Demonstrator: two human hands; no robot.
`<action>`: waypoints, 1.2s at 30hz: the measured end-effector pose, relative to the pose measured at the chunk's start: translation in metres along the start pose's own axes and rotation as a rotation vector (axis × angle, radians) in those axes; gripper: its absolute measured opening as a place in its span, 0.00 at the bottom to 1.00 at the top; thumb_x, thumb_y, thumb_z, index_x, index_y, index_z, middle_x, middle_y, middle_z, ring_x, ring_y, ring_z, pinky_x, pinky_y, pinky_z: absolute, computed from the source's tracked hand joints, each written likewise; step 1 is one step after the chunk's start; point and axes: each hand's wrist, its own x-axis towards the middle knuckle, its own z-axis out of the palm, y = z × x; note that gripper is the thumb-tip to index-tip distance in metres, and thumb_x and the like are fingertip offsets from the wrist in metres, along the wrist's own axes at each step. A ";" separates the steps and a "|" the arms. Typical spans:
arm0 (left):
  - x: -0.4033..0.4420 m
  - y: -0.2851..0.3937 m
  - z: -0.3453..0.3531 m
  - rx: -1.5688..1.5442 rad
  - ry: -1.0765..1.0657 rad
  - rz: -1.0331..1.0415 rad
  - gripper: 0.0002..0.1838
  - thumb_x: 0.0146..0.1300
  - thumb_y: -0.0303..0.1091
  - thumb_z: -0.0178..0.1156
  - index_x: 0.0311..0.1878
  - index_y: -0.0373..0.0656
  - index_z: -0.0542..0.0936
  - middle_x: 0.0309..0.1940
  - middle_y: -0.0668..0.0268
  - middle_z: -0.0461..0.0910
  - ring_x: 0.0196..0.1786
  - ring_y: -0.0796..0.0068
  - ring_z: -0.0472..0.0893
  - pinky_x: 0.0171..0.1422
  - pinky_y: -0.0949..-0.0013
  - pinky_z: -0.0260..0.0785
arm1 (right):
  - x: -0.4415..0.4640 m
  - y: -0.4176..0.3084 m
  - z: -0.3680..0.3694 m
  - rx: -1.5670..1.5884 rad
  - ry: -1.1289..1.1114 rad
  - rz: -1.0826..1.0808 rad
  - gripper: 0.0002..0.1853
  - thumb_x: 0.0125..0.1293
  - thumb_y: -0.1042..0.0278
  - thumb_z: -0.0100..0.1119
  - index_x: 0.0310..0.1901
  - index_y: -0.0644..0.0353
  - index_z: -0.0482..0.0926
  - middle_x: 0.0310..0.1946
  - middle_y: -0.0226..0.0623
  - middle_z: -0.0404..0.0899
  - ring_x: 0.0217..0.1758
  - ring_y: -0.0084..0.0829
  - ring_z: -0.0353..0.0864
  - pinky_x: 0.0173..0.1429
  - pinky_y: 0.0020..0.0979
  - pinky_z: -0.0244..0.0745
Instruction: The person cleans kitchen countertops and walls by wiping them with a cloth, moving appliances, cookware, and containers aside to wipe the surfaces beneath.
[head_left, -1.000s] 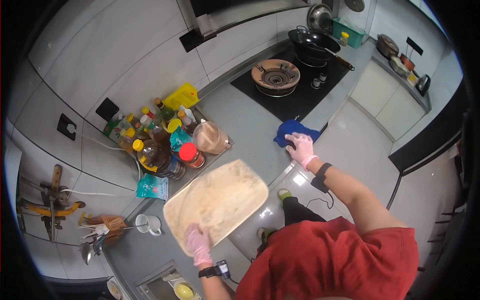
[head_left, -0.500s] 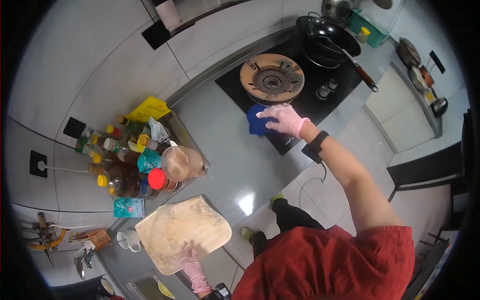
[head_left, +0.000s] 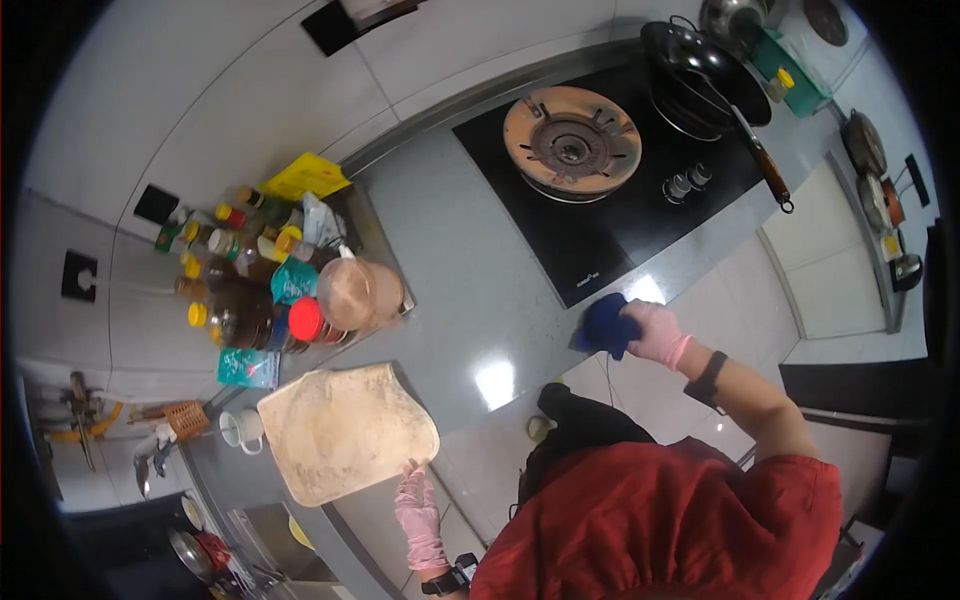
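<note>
Beside the white mug (head_left: 240,430), we are resting the fingertips of our left hand (head_left: 420,518) at the near edge of the cutting board (head_left: 345,430), which is lying mostly beyond them, though we cannot tell how far that hand is closing. Farther right, we are curling our right hand (head_left: 658,335) closed around the right side of the blue cloth (head_left: 608,325), its bunched folds showing left of our fingers, at the front edge of the countertop (head_left: 440,250) near the cooktop (head_left: 585,265).
</note>
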 end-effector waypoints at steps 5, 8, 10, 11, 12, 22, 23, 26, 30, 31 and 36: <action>-0.047 -0.002 0.014 0.059 0.070 -0.043 0.19 0.56 0.22 0.60 0.53 0.42 0.80 0.59 0.53 0.74 0.61 0.58 0.74 0.66 0.61 0.65 | 0.064 -0.030 -0.041 0.696 0.267 0.376 0.25 0.61 0.57 0.64 0.55 0.62 0.73 0.38 0.45 0.83 0.41 0.36 0.83 0.49 0.35 0.75; -0.080 -0.004 0.009 -0.002 0.092 -0.088 0.19 0.56 0.24 0.60 0.53 0.42 0.80 0.58 0.52 0.75 0.60 0.57 0.75 0.65 0.60 0.66 | 0.133 -0.065 -0.050 0.252 0.235 0.157 0.33 0.61 0.45 0.58 0.63 0.57 0.66 0.40 0.53 0.81 0.45 0.51 0.81 0.49 0.43 0.74; -0.102 -0.001 0.007 0.063 0.052 -0.120 0.19 0.57 0.21 0.60 0.52 0.44 0.80 0.59 0.55 0.75 0.60 0.59 0.74 0.65 0.62 0.66 | 0.169 -0.076 -0.022 -0.059 -0.006 0.033 0.38 0.61 0.47 0.57 0.69 0.52 0.56 0.43 0.52 0.80 0.46 0.49 0.81 0.50 0.43 0.74; -0.112 0.000 0.005 0.063 0.056 -0.125 0.19 0.57 0.21 0.60 0.52 0.44 0.80 0.59 0.55 0.75 0.60 0.59 0.74 0.65 0.62 0.66 | 0.178 -0.078 0.000 -0.186 -0.154 0.039 0.42 0.60 0.47 0.58 0.71 0.55 0.52 0.46 0.49 0.80 0.47 0.46 0.81 0.51 0.42 0.75; -0.121 0.001 0.002 0.078 0.043 -0.153 0.19 0.57 0.21 0.60 0.52 0.44 0.80 0.59 0.55 0.75 0.60 0.58 0.74 0.65 0.62 0.66 | 0.181 -0.078 0.023 -0.284 -0.216 0.035 0.45 0.59 0.48 0.59 0.71 0.60 0.50 0.48 0.45 0.79 0.47 0.43 0.82 0.51 0.39 0.76; -0.153 -0.036 0.023 -0.125 0.010 -0.262 0.18 0.56 0.19 0.58 0.52 0.40 0.79 0.59 0.51 0.73 0.62 0.57 0.73 0.67 0.62 0.64 | -0.005 -0.048 0.034 -0.110 -0.103 0.025 0.40 0.51 0.58 0.67 0.66 0.56 0.62 0.43 0.49 0.79 0.42 0.46 0.81 0.45 0.42 0.77; -0.151 -0.037 0.025 -0.135 0.005 -0.247 0.18 0.56 0.19 0.58 0.52 0.40 0.79 0.59 0.51 0.73 0.62 0.57 0.73 0.67 0.62 0.64 | -0.027 -0.042 0.016 -0.146 -0.098 0.067 0.38 0.51 0.61 0.65 0.65 0.53 0.63 0.37 0.47 0.81 0.41 0.48 0.81 0.45 0.43 0.77; -0.145 -0.036 0.034 -0.145 -0.061 -0.177 0.18 0.56 0.20 0.59 0.52 0.39 0.79 0.58 0.50 0.74 0.61 0.56 0.73 0.66 0.62 0.65 | -0.072 0.013 -0.023 -0.272 -0.092 0.337 0.28 0.54 0.58 0.60 0.58 0.53 0.73 0.40 0.49 0.82 0.45 0.44 0.82 0.48 0.41 0.77; -0.133 -0.040 0.045 -0.086 -0.130 -0.123 0.19 0.55 0.20 0.60 0.53 0.38 0.78 0.57 0.49 0.74 0.60 0.56 0.74 0.66 0.62 0.65 | -0.078 0.061 -0.076 -0.065 0.348 0.999 0.27 0.57 0.44 0.59 0.48 0.60 0.78 0.39 0.52 0.82 0.46 0.50 0.81 0.51 0.41 0.76; -0.131 -0.037 0.046 -0.077 -0.148 -0.129 0.20 0.55 0.21 0.60 0.53 0.37 0.78 0.57 0.48 0.74 0.60 0.56 0.75 0.66 0.62 0.65 | -0.074 0.059 -0.083 -0.051 0.352 0.948 0.27 0.56 0.44 0.60 0.47 0.60 0.78 0.39 0.51 0.82 0.46 0.50 0.81 0.51 0.41 0.75; -0.107 -0.012 0.051 0.006 -0.157 -0.073 0.18 0.56 0.23 0.60 0.52 0.38 0.79 0.52 0.50 0.77 0.58 0.54 0.76 0.64 0.59 0.67 | -0.016 0.012 -0.014 -0.134 0.288 0.203 0.21 0.48 0.45 0.63 0.34 0.57 0.83 0.41 0.42 0.82 0.47 0.45 0.78 0.50 0.42 0.72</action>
